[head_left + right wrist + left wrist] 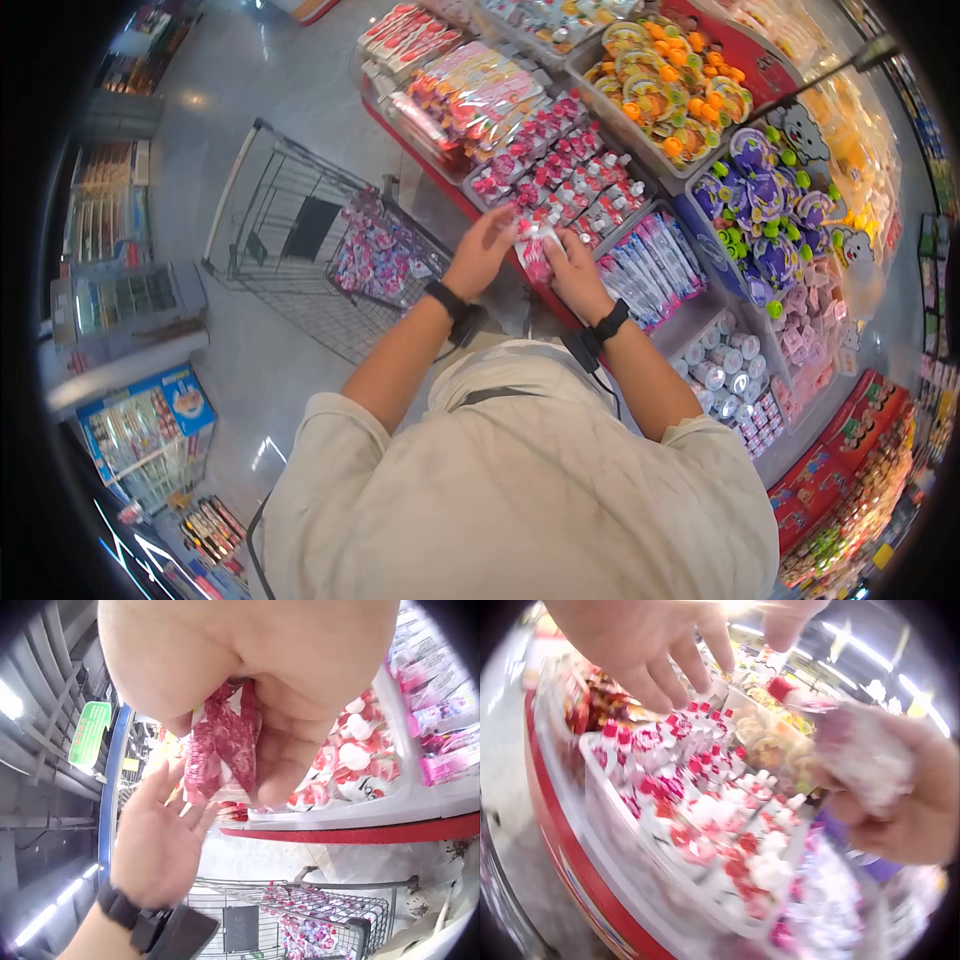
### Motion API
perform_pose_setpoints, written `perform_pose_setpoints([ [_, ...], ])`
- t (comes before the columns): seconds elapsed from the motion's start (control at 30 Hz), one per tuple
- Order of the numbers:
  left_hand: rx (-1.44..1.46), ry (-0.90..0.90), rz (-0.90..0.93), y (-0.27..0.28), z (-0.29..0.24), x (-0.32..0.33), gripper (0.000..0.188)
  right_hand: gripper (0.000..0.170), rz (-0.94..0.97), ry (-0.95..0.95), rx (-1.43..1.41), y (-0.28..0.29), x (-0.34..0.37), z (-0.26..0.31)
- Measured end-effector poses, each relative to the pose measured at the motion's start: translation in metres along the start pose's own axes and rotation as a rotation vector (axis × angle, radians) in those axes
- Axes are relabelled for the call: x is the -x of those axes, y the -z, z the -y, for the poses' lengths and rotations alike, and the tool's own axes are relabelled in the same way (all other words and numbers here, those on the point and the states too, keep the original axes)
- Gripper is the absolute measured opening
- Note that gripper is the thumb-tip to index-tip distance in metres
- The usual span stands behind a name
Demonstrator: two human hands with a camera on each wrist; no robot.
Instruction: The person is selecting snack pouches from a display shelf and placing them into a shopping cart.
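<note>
Currently the right hand [580, 278] has its fingers clamped on a red-and-white pouch [535, 262] by a plastic bin [656, 859] of capped pouches [590, 200]; the left hand [480, 255], fingers spread apart, is near it. Purple packs [768, 195] and orange-topped packs [640, 75] lie beyond, and a wire shopping cart [312, 228] loaded with packets [372, 252] stands left.

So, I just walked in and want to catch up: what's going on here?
A person's right hand is holding a pink and white pouch beside a store bin of capped pouches. The left hand is open close by, not gripping anything. A shopping cart stands to the person's left, with a pile of colourful packets inside.
</note>
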State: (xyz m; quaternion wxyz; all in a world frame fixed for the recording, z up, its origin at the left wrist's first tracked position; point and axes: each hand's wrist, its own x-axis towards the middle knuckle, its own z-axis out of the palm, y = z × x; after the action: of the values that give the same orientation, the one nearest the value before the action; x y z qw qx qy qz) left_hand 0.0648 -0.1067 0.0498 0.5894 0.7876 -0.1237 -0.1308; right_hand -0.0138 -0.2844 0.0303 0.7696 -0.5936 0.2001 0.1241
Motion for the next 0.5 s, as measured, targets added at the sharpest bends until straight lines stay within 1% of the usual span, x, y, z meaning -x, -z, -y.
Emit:
perform_pose_setpoints([
  [0.03, 0.558, 0.383, 0.128, 0.001, -0.008, 0.019, 0.051, 0.041, 0.025, -0.031, -0.082, -0.008, -0.007, 0.001],
  [0.07, 0.569, 0.393, 0.091, 0.005, -0.017, 0.033, 0.051, 0.038, 0.068, 0.171, -0.026, -0.02, -0.022, -0.004],
  [0.1, 0.572, 0.436, 0.079, 0.011, -0.028, 0.044, 0.051, 0.038, 0.104, 0.153, -0.014, -0.025, -0.027, -0.008],
  [0.13, 0.576, 0.479, 0.069, 0.017, -0.032, 0.053, 0.051, 0.036, 0.173, 0.096, -0.094, -0.037, -0.025, 0.006],
  [0.17, 0.587, 0.487, 0.031, 0.022, -0.025, 0.058, 0.051, 0.035, 0.236, 0.037, -0.174, -0.049, -0.025, 0.015],
  [0.2, 0.587, 0.436, -0.053, 0.026, -0.015, 0.059, 0.049, 0.032, 0.251, 0.078, -0.129, -0.059, -0.028, 0.016],
  [0.23, 0.587, 0.383, -0.134, 0.031, -0.008, 0.06, 0.048, 0.032, 0.278, 0.062, -0.112, -0.069, -0.027, 0.014],
  [0.3, 0.624, 0.364, -0.198, 0.042, -0.002, 0.063, 0.048, 0.031, 0.275, 0.219, 0.157, -0.083, -0.027, 0.015],
  [0.33, 0.59, 0.398, -0.194, 0.047, 0.002, 0.063, 0.052, 0.03, 0.332, 0.184, 0.128, -0.084, -0.03, 0.011],
  [0.37, 0.554, 0.429, -0.185, 0.051, 0.006, 0.063, 0.056, 0.03, 0.343, 0.19, 0.144, -0.082, -0.032, 0.009],
  [0.4, 0.564, 0.417, -0.191, 0.054, 0.015, 0.064, 0.056, 0.031, 0.374, 0.151, 0.198, -0.078, -0.034, 0.007],
  [0.43, 0.513, 0.355, -0.11, 0.057, 0.017, 0.066, 0.051, 0.031, 0.399, 0.11, 0.249, -0.074, -0.033, 0.007],
  [0.47, 0.459, 0.294, -0.025, 0.06, 0.02, 0.067, 0.046, 0.035, 0.466, 0.156, 0.253, -0.07, -0.034, 0.006],
  [0.5, 0.462, 0.288, -0.018, 0.063, 0.024, 0.066, 0.046, 0.035, 0.459, 0.161, 0.257, -0.064, -0.034, 0.006],
])
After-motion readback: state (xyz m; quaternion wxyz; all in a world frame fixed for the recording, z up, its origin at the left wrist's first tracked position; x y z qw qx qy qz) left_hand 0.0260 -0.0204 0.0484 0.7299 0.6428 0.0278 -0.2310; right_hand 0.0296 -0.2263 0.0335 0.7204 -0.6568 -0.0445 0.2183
